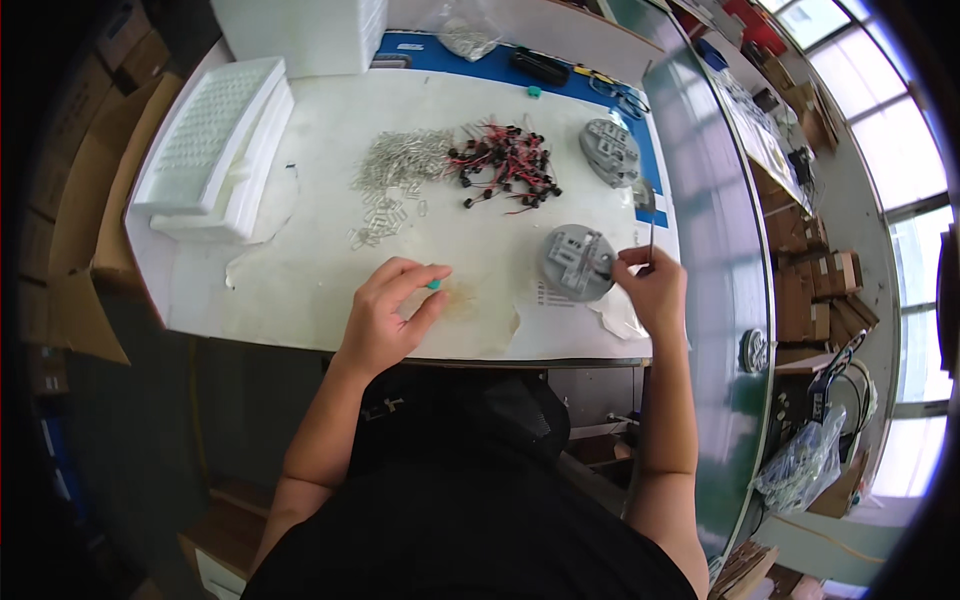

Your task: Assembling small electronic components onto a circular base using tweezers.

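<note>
My left hand [388,312] is over the front of the table, thumb and forefinger curved around a small teal piece [434,284]. At the right, a round grey disc-shaped part [577,262] with raised blocks on top rests on the table. My right hand [657,290] is at the disc's right edge, its thumb and forefinger pinched together there. A thin, dark rod-like tool [652,225] stands up out of that hand; its exact kind is unclear. Beyond lies a second grey disc-shaped part [610,152] with similar blocks.
Behind my hands lie a heap of small clear pieces [405,160] and black parts with red wires [505,165]. White foam trays [215,150] stand at left beside an open cardboard box [110,220]. Scissors [630,103], a black case [540,67] and a clear bag [468,40] lie at the back.
</note>
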Action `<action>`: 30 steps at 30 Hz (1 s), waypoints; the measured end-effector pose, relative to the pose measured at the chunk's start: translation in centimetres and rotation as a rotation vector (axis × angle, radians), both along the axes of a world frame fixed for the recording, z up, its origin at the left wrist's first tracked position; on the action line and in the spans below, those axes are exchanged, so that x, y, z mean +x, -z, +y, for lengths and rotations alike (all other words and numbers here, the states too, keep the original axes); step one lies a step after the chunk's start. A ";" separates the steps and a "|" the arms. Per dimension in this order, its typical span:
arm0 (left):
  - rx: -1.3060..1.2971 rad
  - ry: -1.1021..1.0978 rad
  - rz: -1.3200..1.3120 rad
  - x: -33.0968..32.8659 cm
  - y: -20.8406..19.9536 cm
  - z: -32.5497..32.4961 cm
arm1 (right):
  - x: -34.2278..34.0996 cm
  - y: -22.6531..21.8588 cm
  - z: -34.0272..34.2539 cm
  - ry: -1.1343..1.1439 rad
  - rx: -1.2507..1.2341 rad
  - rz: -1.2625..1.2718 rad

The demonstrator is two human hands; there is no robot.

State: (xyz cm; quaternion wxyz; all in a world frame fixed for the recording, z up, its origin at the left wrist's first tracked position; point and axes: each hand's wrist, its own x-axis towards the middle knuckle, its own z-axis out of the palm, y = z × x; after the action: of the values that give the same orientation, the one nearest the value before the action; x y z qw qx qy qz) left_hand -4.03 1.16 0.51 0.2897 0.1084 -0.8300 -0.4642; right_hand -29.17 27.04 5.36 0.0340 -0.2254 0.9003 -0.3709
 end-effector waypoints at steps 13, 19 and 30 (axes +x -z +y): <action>-0.330 0.017 -0.080 0.2 0.3 0.5 | 4.2 0.4 -17.8 -0.626 0.038 0.060; -0.330 0.022 -0.086 0.5 0.2 0.6 | 5.7 2.0 -22.9 -0.553 0.377 0.109; -0.321 0.003 -0.086 0.2 0.0 0.5 | 4.0 2.6 -19.9 -0.604 0.088 0.062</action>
State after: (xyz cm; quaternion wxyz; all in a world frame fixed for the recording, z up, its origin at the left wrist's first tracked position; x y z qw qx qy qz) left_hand -3.80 1.66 0.49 0.2668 0.0794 -0.9053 -0.3209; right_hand -25.19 7.12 2.79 0.1249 -0.4925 0.8083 -0.2973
